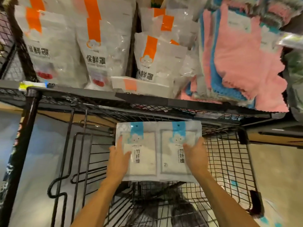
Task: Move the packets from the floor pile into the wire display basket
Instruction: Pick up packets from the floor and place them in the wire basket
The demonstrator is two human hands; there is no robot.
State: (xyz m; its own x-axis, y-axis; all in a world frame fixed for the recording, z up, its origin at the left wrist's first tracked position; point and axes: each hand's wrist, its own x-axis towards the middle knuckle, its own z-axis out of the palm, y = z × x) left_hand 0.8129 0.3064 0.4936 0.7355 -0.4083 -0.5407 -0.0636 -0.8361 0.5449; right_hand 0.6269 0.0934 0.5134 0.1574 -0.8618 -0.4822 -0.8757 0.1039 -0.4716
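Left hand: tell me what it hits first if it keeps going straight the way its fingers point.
The left hand lies flat on the left blue-striped packet, fingers pointing up and away. Going straight on, it would probably slide along that packet and meet the black mesh shelf above the wire basket; depth is unclear.

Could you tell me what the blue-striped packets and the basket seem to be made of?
The blue-striped packets look like glossy plastic film, judging by their sheen. The basket appears to be black-coated metal wire in a thin, rigid grid.
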